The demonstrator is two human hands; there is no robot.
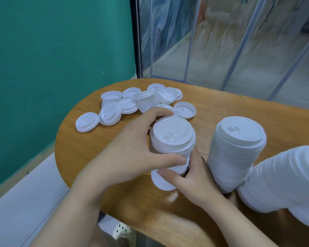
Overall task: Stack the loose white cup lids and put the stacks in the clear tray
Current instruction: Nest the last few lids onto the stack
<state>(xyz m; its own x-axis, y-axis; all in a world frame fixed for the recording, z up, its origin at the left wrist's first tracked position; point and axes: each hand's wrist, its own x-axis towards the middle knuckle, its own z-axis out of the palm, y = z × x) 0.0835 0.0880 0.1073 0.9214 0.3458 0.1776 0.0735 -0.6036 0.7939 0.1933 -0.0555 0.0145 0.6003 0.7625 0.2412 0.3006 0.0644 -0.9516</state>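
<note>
Both hands squaring up the stack between them

Left hand curls round its top, right hand grips its base on the table; best press straight down before lifting. Loose lids wait beyond the left fingers, no tray in view

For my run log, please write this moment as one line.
hands: left hand and right hand grip lid stack | loose lids remain on table | clear tray: not visible

stacks of lids — 3 | loose lids — about 13 | hands — 2
</note>
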